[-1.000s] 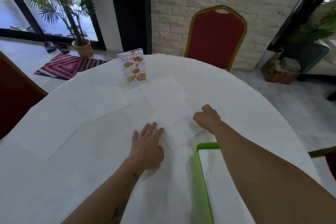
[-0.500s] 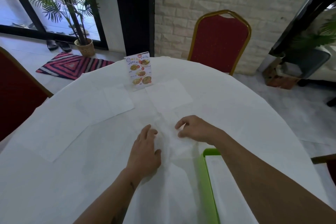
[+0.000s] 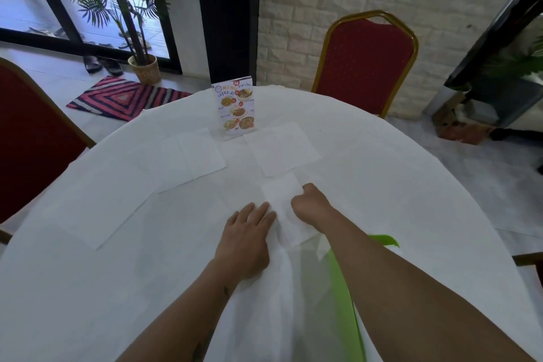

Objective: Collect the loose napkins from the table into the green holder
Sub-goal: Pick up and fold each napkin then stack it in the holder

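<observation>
My right hand (image 3: 310, 204) is closed on a folded white napkin (image 3: 283, 200) at the table's middle, lifting its near part off the cloth. My left hand (image 3: 245, 236) lies flat beside it on the tablecloth, fingers together, holding nothing. The green holder (image 3: 345, 297) shows as a green edge under my right forearm at the near right, mostly hidden. Loose white napkins lie farther off: one (image 3: 283, 148) just beyond my right hand, one (image 3: 202, 156) left of the menu, and a larger one (image 3: 108, 209) toward the left.
A standing menu card (image 3: 235, 109) sits at the far middle of the round white table (image 3: 411, 185). Red chairs stand at the far right (image 3: 364, 63) and at the left (image 3: 32, 141). A potted palm (image 3: 144, 67) and striped mat (image 3: 120, 97) lie beyond.
My right hand moved from a fist right of the napkin to its far edge and closed on it, raising it. My left hand stayed flat, shifting slightly. The camera moved closer.
</observation>
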`<state>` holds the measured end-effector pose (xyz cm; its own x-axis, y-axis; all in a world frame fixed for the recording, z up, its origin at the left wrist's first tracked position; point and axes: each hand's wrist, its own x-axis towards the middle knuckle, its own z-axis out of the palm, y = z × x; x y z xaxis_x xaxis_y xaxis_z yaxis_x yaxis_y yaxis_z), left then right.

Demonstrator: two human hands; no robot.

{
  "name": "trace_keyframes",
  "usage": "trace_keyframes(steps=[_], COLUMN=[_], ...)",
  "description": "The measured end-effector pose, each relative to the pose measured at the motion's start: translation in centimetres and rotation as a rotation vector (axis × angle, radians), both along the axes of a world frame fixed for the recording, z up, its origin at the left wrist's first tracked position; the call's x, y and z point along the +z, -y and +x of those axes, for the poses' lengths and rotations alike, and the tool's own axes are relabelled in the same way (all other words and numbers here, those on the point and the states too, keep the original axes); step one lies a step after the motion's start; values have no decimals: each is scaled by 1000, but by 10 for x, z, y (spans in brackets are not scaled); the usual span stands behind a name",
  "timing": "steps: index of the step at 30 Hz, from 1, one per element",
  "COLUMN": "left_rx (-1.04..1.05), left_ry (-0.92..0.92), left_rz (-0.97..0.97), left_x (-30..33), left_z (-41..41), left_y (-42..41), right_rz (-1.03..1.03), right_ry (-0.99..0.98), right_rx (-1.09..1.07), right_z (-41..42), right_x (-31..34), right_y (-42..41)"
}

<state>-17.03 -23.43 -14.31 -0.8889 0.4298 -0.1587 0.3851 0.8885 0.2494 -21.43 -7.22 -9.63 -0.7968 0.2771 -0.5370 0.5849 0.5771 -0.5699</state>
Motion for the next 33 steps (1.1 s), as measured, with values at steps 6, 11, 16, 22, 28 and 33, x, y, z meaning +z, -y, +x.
trace_keyframes(steps=[6,11,16,22,28,33], left_rx=[-39,171,314,331,265,113], left_ry=[66,170,114,121,145,86], left_rz=[9,373,648,754,705,589], left_x=[7,23,56,83,90,79], left_z=[-6,0,30,66,107,131], left_y=[7,-1,-21,-48,-73,-85], right_rz=[-19,-10,-109,-257,-90,79], right_ry=[-180,-300,-349,-302,-191,-220], right_rx=[-36,-25,-39,-89,-21,2], right_z=[9,27,54,118,186,203], right_x=[6,32,72,106,81,73], right_y=[5,-8,-40,-94,-110,-106])
